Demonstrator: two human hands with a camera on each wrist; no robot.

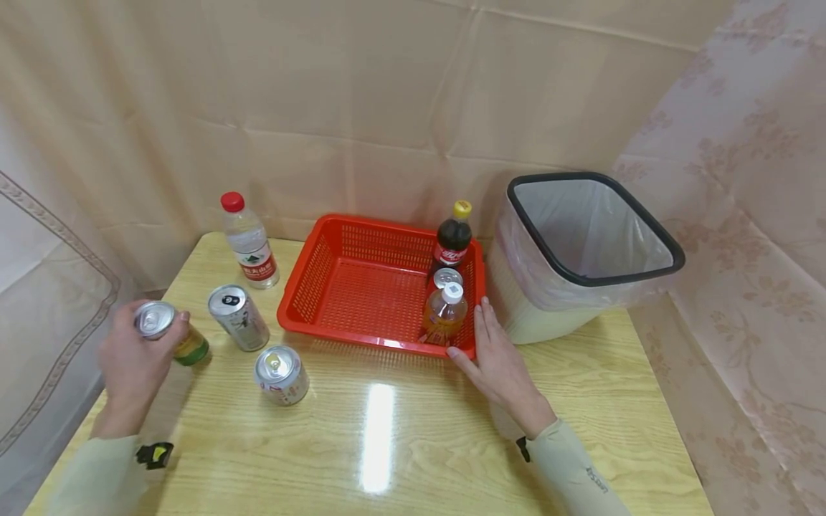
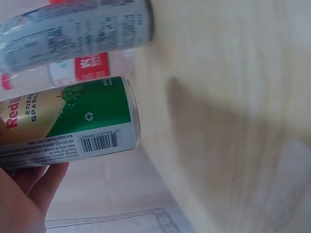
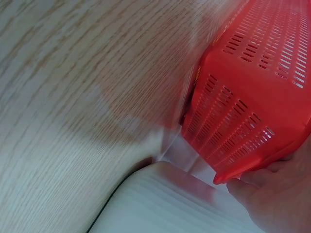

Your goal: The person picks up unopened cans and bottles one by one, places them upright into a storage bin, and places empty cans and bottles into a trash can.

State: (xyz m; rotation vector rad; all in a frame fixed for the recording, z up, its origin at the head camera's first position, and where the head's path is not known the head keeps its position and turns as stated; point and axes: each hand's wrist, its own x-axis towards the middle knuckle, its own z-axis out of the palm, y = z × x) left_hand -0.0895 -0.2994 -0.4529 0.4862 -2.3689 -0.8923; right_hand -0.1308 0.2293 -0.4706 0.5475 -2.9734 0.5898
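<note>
My left hand [image 1: 138, 362] grips a gold and green Red Bull can [image 2: 73, 121] near its top, at the table's left side. Whether the can's base touches the table, I cannot tell. Just right of it stand a tall grey can [image 1: 239, 317] and a short pale can [image 1: 282, 375]. My right hand [image 1: 500, 362] rests at the front right corner of a red basket [image 1: 381, 342], fingers extended along its side and thumb at the front rim. Inside the basket's right end are a yellow-capped cola bottle [image 1: 453, 240], a can [image 1: 447, 277] and a white-capped bottle of amber drink [image 1: 444, 315].
A water bottle [image 1: 250, 244] with a red cap stands at the back left of the wooden table [image 1: 452, 451]. Close to the basket's right side is a lined bin [image 1: 542, 315] with a black rim. Cloth curtains [image 1: 361, 107] hang behind and at both sides.
</note>
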